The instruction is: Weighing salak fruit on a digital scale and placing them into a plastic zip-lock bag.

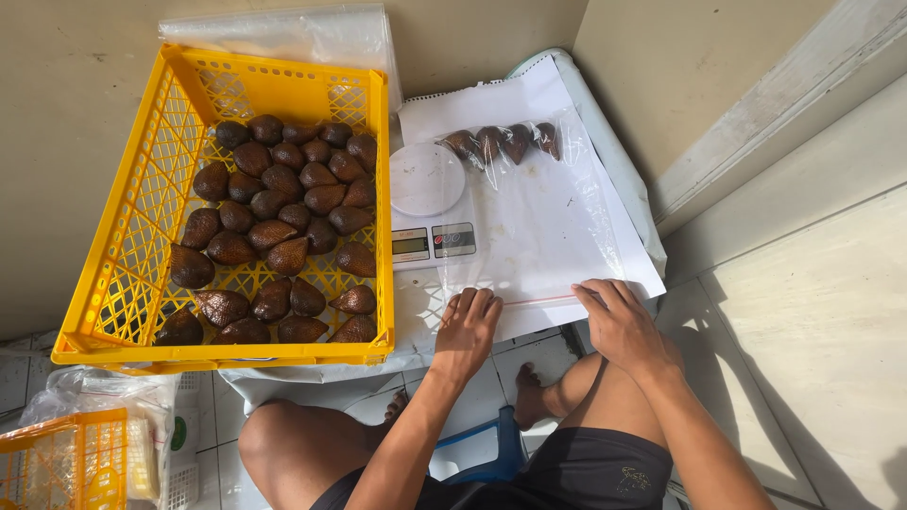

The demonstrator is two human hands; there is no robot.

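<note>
Clear plastic zip bag (539, 222), brown scaly fruits (501, 142) at its far end, lies right of the white scale (430, 203); left hand (466, 331) and right hand (619, 321) press its near seal, fingers (472, 304) together, flat.

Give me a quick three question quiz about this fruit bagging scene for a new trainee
1. True or false: the clear plastic bag already holds a few brown scaly fruits.
2. What does the left hand press on?
A. the yellow crate
B. the bag's zip edge
C. the white scale
3. Fill in: the right hand rests on the bag's ___ end.

Key: 1 true; 2 B; 3 open (zip) end.
</note>
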